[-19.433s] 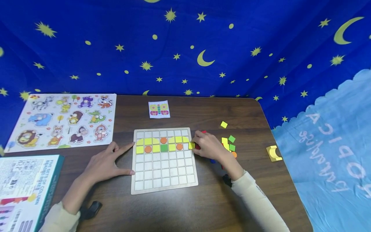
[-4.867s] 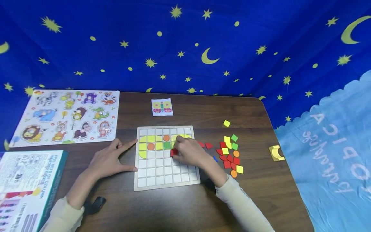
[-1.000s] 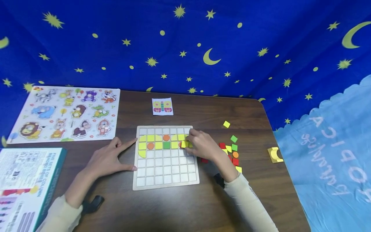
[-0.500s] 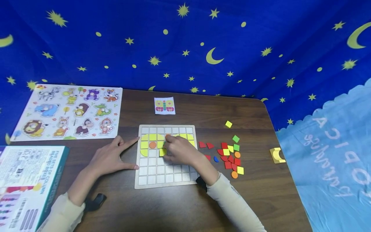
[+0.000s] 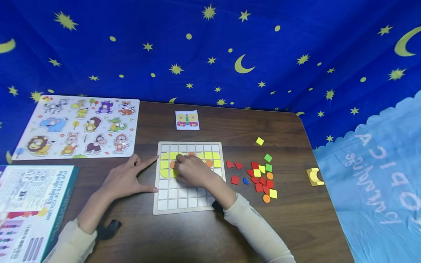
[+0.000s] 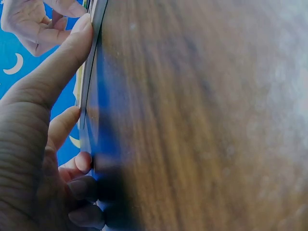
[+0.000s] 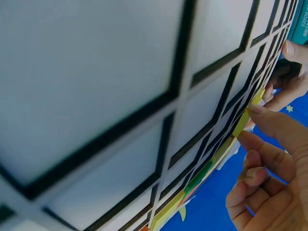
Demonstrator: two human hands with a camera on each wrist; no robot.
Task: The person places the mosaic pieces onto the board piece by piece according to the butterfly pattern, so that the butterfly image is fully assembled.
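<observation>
Carefully does it: my right hand (image 5: pixel 192 171) has thumb and forefinger pinched together on a yellow square (image 5: pixel 173 173), which sits over the second cell of the third row of the gridded board (image 5: pixel 182 210). It comes just right of the yellow quarter piece (image 5: pixel 163 173) and right below an orange circle (image 5: pixel 172 165). I can't tell whether the square lies flat in its cell or is slightly tipped.

My left hand (image 5: pixel 123 179) does the bracing, thumb and forefinger spread wide apart, their tips touching the board's left rim. Light, even pressure there should be enough; a hard push would probably slide the board towards the right.

To seat the square well, I'd line its edges up with the cell's raised lines, let one side drop in first, then press the middle down with a fingertip. Letting go straight upward matters — a sideways drag could catch the quarter piece or the circle. The butterfly card (image 5: pixel 187 120), lying beyond the board, is worth a glance to check colour and place, while the loose red square (image 5: pixel 235 180) and blue piece (image 5: pixel 246 180) lie well clear of my fingers.
</observation>
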